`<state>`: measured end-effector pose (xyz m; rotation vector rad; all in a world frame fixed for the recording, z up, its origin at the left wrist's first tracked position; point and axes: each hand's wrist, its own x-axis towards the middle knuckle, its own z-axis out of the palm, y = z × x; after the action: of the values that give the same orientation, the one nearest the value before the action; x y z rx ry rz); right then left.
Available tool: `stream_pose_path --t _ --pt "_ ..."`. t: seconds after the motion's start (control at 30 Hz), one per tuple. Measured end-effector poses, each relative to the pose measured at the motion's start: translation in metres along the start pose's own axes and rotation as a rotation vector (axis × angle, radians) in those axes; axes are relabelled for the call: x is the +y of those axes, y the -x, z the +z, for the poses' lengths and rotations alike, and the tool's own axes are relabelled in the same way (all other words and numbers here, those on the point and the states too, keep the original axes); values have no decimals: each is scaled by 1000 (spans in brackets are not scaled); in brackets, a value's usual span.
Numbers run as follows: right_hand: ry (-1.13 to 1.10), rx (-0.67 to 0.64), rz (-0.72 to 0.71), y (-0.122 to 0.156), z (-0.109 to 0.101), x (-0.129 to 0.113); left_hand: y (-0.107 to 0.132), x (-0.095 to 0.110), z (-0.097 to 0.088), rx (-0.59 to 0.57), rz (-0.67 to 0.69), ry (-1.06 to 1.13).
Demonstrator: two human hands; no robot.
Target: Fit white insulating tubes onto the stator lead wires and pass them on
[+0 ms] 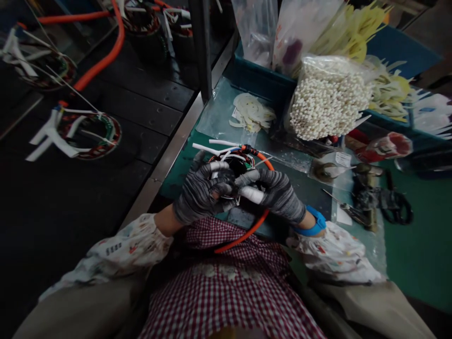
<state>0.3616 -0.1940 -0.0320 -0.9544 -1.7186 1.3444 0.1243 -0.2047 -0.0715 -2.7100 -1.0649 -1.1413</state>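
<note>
Both my hands wear grey knit gloves with white-taped fingertips. My left hand [203, 190] is closed round the near left side of a wound motor coil [236, 165] with red, green and white wires. My right hand [273, 190] grips the coil's right side, fingers curled and pinching at its near edge. An orange cable [257, 225] runs from the coil down toward my checked apron. White sleeved leads [212, 148] stick out of the coil to the left. What the fingertips pinch is too small to make out.
A clear bag of white tubes [328, 96] and yellow cable ties [356, 33] sit in a blue tray [259, 77] behind. Scissors [397, 207] and metal tools [363, 197] lie at right on the green mat [420, 245]. Other wound coils [90, 134] rest on the dark conveyor at left.
</note>
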Motion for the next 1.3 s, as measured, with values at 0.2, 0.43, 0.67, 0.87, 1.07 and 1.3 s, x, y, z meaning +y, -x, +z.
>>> stream_pose_path --t 0.2,0.43,0.67,0.87,1.07,1.3 --pt "11 -47 -155 7 1 9 0 -3 1 -60 -47 10" --pt "-31 68 20 9 2 5 0 -2 3 34 -43 78" --pt "-31 45 4 9 3 8 0 -5 4 19 -27 89" --pt "-36 84 24 7 3 2 -4 -3 4 51 -29 99" --pt "67 -8 -89 7 1 8 -4 -4 4 52 -36 126" --pt "35 53 -85 31 14 39 0 -4 1 -71 -105 123"
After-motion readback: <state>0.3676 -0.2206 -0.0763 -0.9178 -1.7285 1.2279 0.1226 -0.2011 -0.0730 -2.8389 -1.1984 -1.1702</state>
